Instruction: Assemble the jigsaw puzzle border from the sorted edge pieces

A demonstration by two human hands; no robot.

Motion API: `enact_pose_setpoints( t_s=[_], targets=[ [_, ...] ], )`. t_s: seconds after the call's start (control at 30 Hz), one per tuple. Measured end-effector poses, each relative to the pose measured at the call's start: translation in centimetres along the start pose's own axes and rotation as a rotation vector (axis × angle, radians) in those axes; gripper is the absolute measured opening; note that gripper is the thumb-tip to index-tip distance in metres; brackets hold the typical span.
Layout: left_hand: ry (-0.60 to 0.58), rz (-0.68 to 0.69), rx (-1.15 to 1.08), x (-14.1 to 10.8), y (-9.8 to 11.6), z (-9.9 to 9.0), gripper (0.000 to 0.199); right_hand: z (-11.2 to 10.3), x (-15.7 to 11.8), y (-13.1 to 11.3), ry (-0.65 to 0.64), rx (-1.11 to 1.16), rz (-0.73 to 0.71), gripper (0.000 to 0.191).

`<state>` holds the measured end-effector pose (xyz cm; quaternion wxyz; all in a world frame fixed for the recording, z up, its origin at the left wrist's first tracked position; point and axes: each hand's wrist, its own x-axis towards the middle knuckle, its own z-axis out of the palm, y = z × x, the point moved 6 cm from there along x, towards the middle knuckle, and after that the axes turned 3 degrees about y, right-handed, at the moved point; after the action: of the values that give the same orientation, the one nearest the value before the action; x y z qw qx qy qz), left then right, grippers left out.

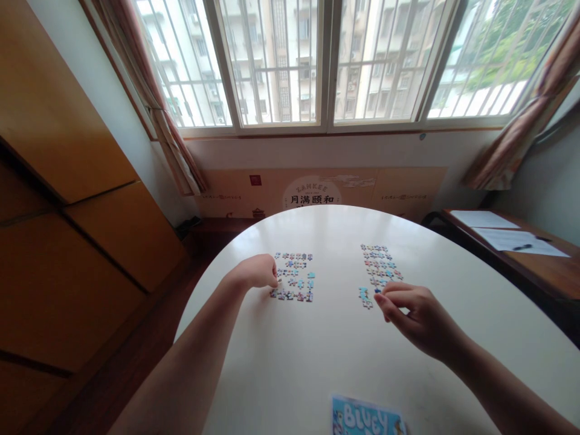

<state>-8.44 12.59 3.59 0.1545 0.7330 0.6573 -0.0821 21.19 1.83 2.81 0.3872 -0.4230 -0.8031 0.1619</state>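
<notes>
My left hand is closed, fingertips pointing down at the left edge of the left group of jigsaw puzzle pieces. What those fingers pinch, if anything, is hidden behind them. These pieces lie in several loose rows, mostly apart from one another. Over on the right, my right hand pinches a small dark-blue puzzle piece between thumb and forefinger. It is at the near end of a second group of puzzle pieces, close beside a light-blue piece.
Both groups lie on a white round table. A blue box marked "BLUEY" sits at its near edge. Beyond stand a printed cardboard panel and a barred window. A brown side desk with papers is at the right, wooden cabinets at the left.
</notes>
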Motion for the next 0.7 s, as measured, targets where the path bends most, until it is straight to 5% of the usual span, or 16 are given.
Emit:
enact_pose_setpoints(
  t_s=[0.17,0.4,0.7],
  targets=[
    [0.048,0.147,-0.074,-1.6,2.2,-0.8,0.013,-0.3,0.2,0.2,0.008,-0.012,0.019,0.049],
    [-0.025,0.608,-0.188,-4.9,10.4,1.7,0.01,-1.1,0.7,1.5,0.012,-0.067,0.075,0.047],
    [-0.223,0.654,-0.511,-4.8,13.9,5.4,0.005,-0.5,0.7,1.2,-0.131,-0.075,0.056,0.04]
  ],
)
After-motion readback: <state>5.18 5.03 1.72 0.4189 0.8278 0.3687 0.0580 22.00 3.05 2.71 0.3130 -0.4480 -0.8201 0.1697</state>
